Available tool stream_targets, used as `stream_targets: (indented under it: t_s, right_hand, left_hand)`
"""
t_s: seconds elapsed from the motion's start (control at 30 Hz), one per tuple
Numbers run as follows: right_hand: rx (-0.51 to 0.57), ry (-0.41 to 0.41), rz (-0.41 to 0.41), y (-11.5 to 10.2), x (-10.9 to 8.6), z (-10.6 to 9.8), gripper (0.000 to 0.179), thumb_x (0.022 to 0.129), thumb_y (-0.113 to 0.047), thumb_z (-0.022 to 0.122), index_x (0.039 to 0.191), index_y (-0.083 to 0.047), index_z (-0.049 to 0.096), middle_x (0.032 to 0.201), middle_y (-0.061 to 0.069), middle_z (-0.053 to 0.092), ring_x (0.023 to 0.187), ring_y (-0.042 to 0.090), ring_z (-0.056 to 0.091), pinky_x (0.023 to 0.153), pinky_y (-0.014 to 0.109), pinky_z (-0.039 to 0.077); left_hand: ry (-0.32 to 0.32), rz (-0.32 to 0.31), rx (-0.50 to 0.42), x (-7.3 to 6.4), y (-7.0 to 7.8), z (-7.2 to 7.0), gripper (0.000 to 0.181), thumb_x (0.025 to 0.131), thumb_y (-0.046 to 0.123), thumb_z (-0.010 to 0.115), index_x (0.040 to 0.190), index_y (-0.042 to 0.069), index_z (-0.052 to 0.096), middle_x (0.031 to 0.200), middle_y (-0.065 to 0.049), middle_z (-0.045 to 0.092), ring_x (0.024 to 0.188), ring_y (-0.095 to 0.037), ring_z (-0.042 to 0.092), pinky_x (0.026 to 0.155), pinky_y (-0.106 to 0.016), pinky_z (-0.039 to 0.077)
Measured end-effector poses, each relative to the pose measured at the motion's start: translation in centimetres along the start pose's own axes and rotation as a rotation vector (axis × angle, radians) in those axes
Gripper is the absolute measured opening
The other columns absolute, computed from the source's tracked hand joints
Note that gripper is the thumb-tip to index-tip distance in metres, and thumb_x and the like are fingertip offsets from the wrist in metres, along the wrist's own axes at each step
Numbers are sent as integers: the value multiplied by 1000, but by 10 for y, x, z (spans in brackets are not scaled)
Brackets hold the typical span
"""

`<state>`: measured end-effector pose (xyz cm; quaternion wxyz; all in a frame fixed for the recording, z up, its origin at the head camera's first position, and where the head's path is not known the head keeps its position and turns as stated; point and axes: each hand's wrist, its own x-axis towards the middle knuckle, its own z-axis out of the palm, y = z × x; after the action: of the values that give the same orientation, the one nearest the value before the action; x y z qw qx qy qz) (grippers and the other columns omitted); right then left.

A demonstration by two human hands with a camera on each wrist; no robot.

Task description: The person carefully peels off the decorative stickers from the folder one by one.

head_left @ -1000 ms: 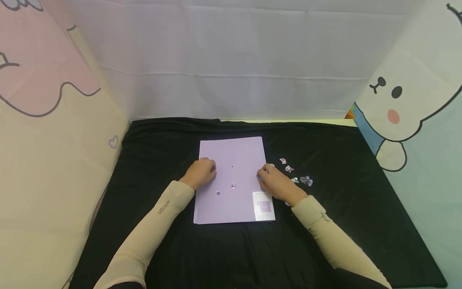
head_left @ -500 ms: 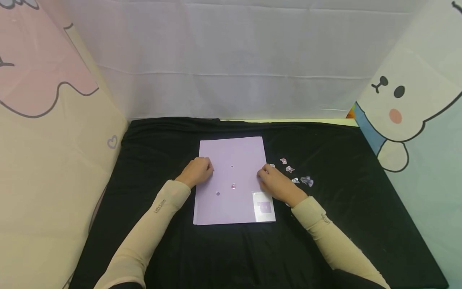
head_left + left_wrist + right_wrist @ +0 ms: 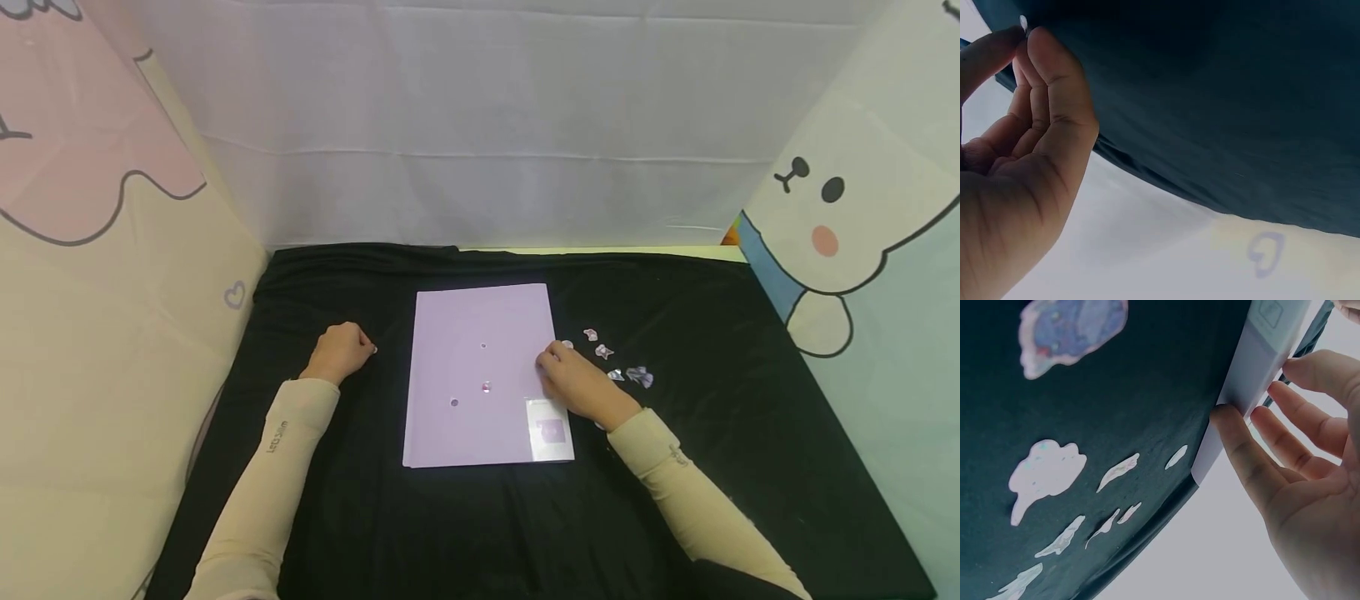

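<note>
Black cloth (image 3: 360, 525) covers the surface under both hands, lightly creased, with a white wall sheet (image 3: 487, 125) rising beyond them, a cream and pink panel (image 3: 90, 333) to the left of the left hand (image 3: 340, 353) and a panel with a cartoon face (image 3: 892, 400) well off to the right of the right hand (image 3: 585, 383). The cloth's far edge lies ahead of both hands, where a pale yellow strip (image 3: 600, 250) shows; its left edge slants down past the left hand, its right edge well out from the right. The left hand pinches a small whitish piece (image 3: 1024, 24) between thumb and forefinger. A stretch of cloth separates that hand from the lilac folder (image 3: 510, 317) to its right. The right hand, fingers loosely extended, rests on the folder's right edge, its clear label pocket (image 3: 547, 450) just nearer the person. Cut-out stickers (image 3: 639, 377) lie scattered just right of the right hand, while cloth extends farther right of them and on the near side of both hands.
</note>
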<state>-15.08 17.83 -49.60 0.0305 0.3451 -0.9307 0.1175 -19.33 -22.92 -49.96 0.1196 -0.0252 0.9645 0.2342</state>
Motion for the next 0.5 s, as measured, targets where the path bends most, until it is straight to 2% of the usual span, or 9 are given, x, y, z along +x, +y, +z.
stream_targets:
  t_s: [0.1, 0.2, 0.5]
  right_hand:
    - [0, -14, 14, 0, -1, -2, 25, 89, -5, 73, 111, 3, 66, 107, 18, 60, 94, 28, 65, 87, 37, 56]
    - [3, -30, 30, -1, -1, -3, 25, 90, -6, 73, 113, 2, 66, 109, 17, 61, 96, 28, 65, 89, 37, 55]
    - [14, -20, 15, -1, 0, -1, 24, 90, -6, 72, 112, 3, 66, 107, 18, 61, 95, 28, 65, 88, 37, 55]
  left_hand:
    - [7, -22, 6, 0, -13, -2, 22, 94, 20, 67, 92, 0, 74, 88, -15, 68, 73, -27, 60, 65, -43, 50]
    - [30, -33, -2, -1, -18, -1, 25, 93, 24, 70, 92, 0, 75, 95, -18, 70, 77, -30, 61, 71, -49, 52]
    - [58, -21, -5, -5, -18, -2, 26, 92, 25, 72, 89, 0, 75, 93, -18, 70, 76, -31, 61, 71, -50, 52]
